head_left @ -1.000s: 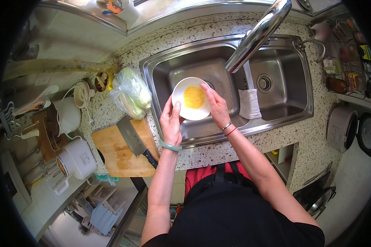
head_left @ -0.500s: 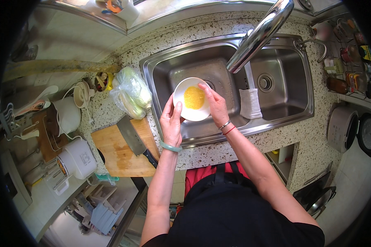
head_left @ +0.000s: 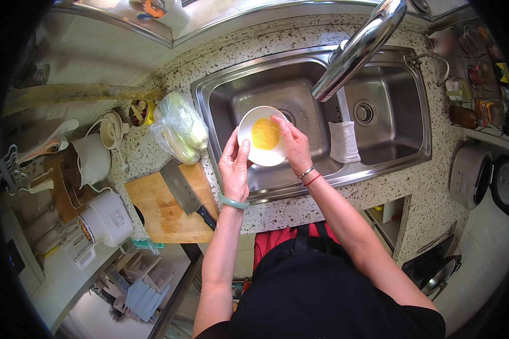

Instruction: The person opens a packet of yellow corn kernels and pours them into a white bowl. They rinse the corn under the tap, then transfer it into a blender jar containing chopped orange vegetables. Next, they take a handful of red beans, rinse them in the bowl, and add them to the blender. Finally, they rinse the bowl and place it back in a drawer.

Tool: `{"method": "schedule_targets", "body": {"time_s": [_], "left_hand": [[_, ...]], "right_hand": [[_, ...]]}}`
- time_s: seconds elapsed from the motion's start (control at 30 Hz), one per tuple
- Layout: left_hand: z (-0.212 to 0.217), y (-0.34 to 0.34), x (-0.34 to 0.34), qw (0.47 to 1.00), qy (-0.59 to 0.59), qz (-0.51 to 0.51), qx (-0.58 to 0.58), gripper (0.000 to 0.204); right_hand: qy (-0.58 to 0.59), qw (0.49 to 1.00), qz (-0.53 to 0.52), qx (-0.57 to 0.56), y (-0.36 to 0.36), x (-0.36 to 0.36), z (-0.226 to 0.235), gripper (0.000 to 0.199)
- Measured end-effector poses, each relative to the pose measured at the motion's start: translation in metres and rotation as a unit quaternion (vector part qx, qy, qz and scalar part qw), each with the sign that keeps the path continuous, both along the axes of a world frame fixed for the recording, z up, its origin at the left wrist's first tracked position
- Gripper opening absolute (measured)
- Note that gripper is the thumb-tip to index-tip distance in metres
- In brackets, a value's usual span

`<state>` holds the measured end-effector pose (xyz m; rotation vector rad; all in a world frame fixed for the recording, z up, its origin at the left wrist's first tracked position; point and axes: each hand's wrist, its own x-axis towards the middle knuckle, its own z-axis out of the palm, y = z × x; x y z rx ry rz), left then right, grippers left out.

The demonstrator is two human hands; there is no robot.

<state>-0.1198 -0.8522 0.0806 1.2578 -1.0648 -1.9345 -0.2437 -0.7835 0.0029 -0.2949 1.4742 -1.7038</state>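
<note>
Between my hands is a white bowl point(head_left: 271, 159), held over the larger basin of the steel sink point(head_left: 232, 85). Small yellow grains point(head_left: 265, 134) lie in its bottom. My left hand point(head_left: 234, 166) grips the bowl's left side, thumb on the near rim and fingers around the outside. On the right side, my right hand point(head_left: 296, 147) holds the rim, its thumb and fingertips at the edge. Some fingers of both hands are hidden behind the bowl. The chrome faucet point(head_left: 356, 53) reaches over the sink, its spout to the right of the bowl; I see no water running.
A pale cloth point(head_left: 344, 142) hangs over the sink's divider. Left of the sink, a cleaver point(head_left: 181, 189) lies on a wooden cutting board point(head_left: 152, 209), with bagged green vegetables point(head_left: 181, 127) behind it. A rack of jars point(head_left: 481, 107) stands at the far right.
The grains in the bowl have shifted slightly toward its left side. Both hands keep their hold on the bowl, which stays in nearly the same place.
</note>
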Motion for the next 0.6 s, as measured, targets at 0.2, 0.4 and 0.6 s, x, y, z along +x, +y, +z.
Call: {"method": "schedule_targets", "body": {"time_s": [0.2,0.4,0.6], "left_hand": [[-0.0004,-0.0018,0.0011,1.0,-0.002,0.002,-0.002,0.05],[0.001,-0.0036,0.002,1.0,-0.01,0.0,-0.001,0.051],[0.0013,-0.0055,0.0019,1.0,-0.018,-0.002,-0.002,0.052]], "right_hand": [[-0.032,0.999,-0.01,-0.006,-0.0024,0.0038,-0.0013,0.032],[-0.04,0.999,-0.011,0.0,-0.0039,0.0059,-0.0026,0.032],[-0.031,0.999,-0.01,0.003,-0.0051,0.0069,-0.0061,0.033]]}}
